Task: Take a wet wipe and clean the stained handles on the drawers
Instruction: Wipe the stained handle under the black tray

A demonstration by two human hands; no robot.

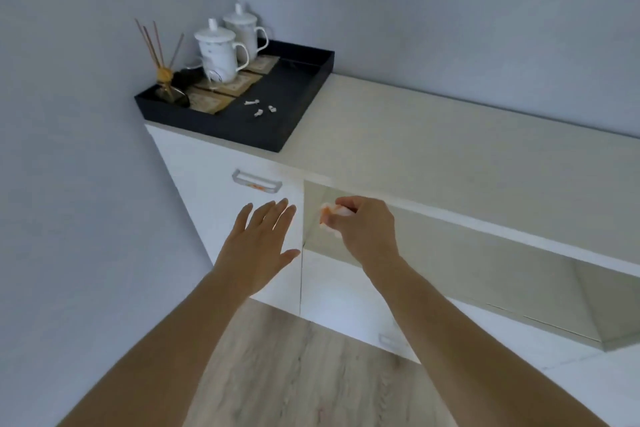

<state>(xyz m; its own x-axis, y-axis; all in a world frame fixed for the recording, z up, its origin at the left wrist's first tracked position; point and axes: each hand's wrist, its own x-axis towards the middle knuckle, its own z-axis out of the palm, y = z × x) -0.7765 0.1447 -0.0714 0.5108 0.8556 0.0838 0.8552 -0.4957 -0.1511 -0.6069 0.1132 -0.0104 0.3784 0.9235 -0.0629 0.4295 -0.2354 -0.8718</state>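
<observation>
My right hand (367, 229) pinches the wet wipe (329, 217), fingers clamped on it, beside the stained drawer handle (257, 181). My left hand (263, 239) is spread flat. The wipe looks light, limp and orange-stained; I judge a bunched grip best

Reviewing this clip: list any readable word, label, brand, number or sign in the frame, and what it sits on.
None can be read.
Front lidded mug: faint grey decoration, too blurred to tell whether it is lettering.
Tan mats in the black tray: patterned, no legible text.
Wipe gripped by the right hand: orange stain only, no print.
</observation>
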